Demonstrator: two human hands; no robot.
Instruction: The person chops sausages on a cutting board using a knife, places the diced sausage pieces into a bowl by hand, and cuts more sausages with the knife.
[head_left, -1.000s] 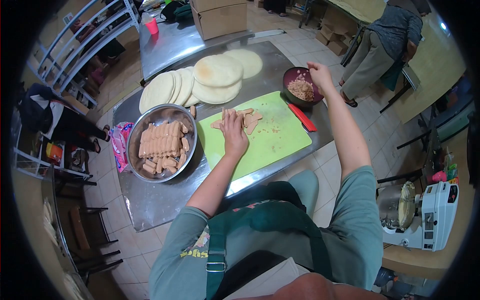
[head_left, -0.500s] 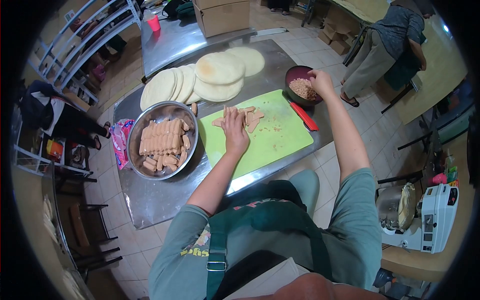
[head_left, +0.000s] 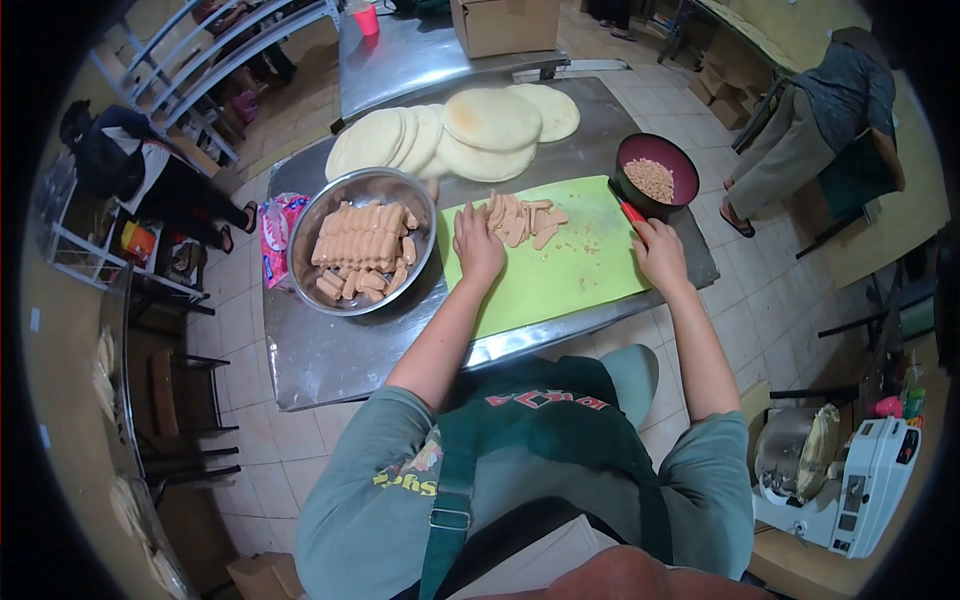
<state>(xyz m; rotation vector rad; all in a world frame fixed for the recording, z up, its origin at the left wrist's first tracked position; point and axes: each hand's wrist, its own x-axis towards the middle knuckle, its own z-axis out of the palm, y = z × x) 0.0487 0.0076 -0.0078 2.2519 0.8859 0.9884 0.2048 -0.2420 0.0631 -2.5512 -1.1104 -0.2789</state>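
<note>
My left hand [head_left: 478, 247] rests with its fingers spread on the left part of the green cutting board [head_left: 590, 270], just left of a pile of sliced sausage pieces [head_left: 522, 219]. My right hand [head_left: 659, 255] is closed around the handle of the red knife [head_left: 631, 212] at the board's right edge. Beyond it, the dark bowl [head_left: 683, 176] holds chopped bits [head_left: 650, 181]. To the left of the board, a steel bowl [head_left: 425, 262] contains many sausages [head_left: 358, 237]. Small crumbs lie on the board.
Round flat breads [head_left: 492, 119] lie at the back of the metal table [head_left: 330, 355]. A pink packet [head_left: 279, 240] is beside the steel bowl. One person [head_left: 825, 110] bends at the right; another [head_left: 120, 155] stands at the left. A mixer [head_left: 850, 490] is at lower right.
My right hand has left the dark bowl and come down onto the red knife. My left hand has moved off the sausage slices to their left. The view has shifted.
</note>
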